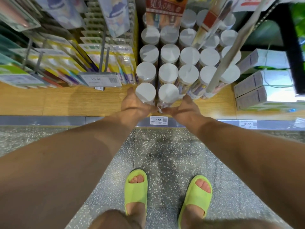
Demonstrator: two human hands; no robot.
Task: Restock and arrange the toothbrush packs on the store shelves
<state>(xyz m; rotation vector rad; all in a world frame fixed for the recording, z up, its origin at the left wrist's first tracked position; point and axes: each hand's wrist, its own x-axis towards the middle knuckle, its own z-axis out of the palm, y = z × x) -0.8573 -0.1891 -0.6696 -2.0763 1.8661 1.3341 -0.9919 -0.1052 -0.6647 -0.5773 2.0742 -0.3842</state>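
Bare shelf [66,100] left of tubes [168,95]; boxes [250,96] crowd right side.

both bare arms reach forward and down. left hand [134,103] and right hand [182,108] face each other, palms inward, wrists nearly level, fingers hidden ahead.

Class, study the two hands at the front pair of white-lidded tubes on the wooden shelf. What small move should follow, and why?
Probably slide the front two tubes back against the rows behind. The left hand and right hand cup the front left tube and front right tube, which stand alone nearest the shelf edge.
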